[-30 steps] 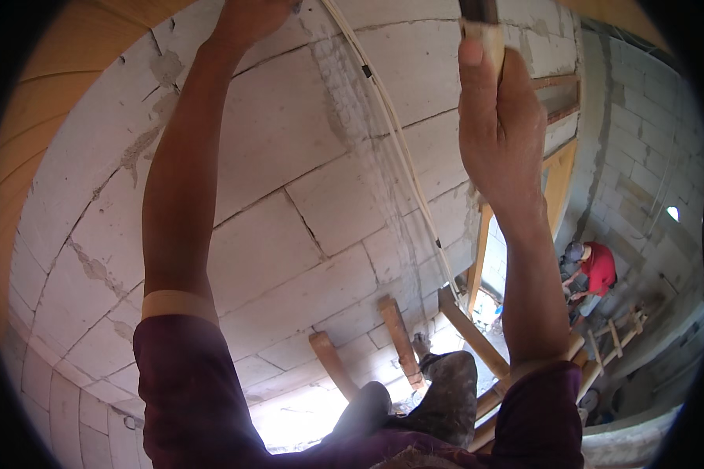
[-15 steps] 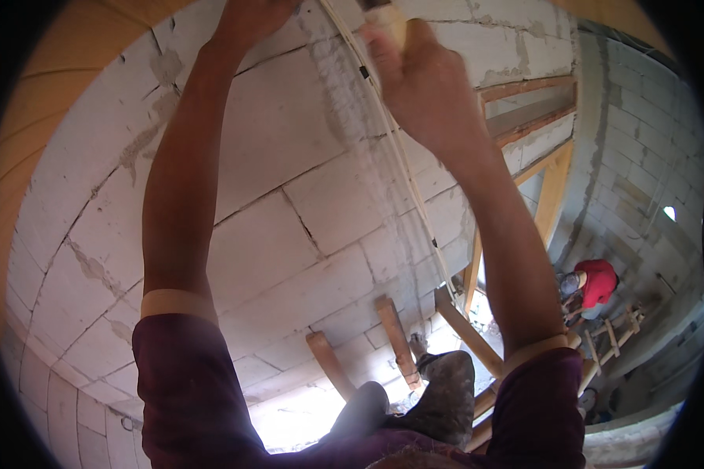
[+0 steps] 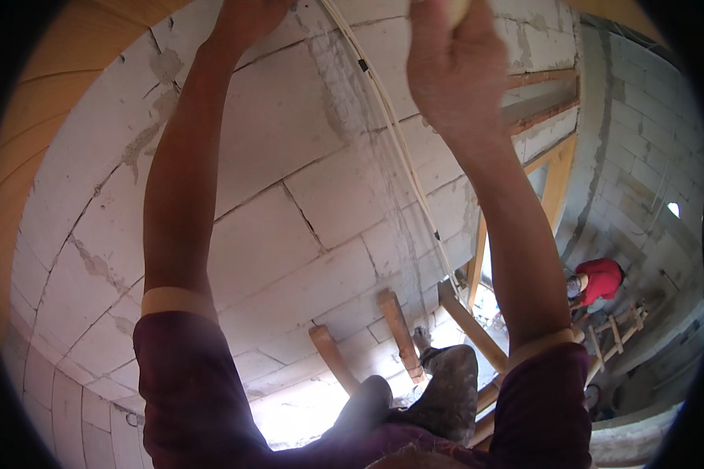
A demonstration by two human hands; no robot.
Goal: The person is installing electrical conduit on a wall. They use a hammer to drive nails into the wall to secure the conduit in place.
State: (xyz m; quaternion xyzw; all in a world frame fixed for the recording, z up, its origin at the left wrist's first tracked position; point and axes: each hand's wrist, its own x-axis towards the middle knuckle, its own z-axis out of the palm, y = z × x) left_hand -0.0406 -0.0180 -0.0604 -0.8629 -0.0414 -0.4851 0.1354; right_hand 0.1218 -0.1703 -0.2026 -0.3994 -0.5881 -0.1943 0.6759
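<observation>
Both my arms reach up over a wall of pale blocks [image 3: 289,227]. At the top edge, my left hand [image 3: 252,19] is against or close to the wall; its fingers run out of the picture, so I cannot see what they hold. My right hand [image 3: 457,82], blurred by motion, is closed round the pale handle [image 3: 450,11] of a tool whose working end is out of view. Between my hands a bundle of thin white cables [image 3: 395,125] with dark ties runs down the wall beside a rough vertical groove.
Wooden beams [image 3: 399,332] jut from the wall below, near my legs [image 3: 446,387]. Timber framing [image 3: 557,184] stands to the right. A person in red [image 3: 600,280] bends far below at the right, beside a wooden ladder-like frame [image 3: 616,336]. Orange-tan sheeting or boards [image 3: 31,117] line the upper left.
My right hand has swung right and a little upward with the tool, away from the cables. The tool's dark end has left the picture. My left hand stays in place.
</observation>
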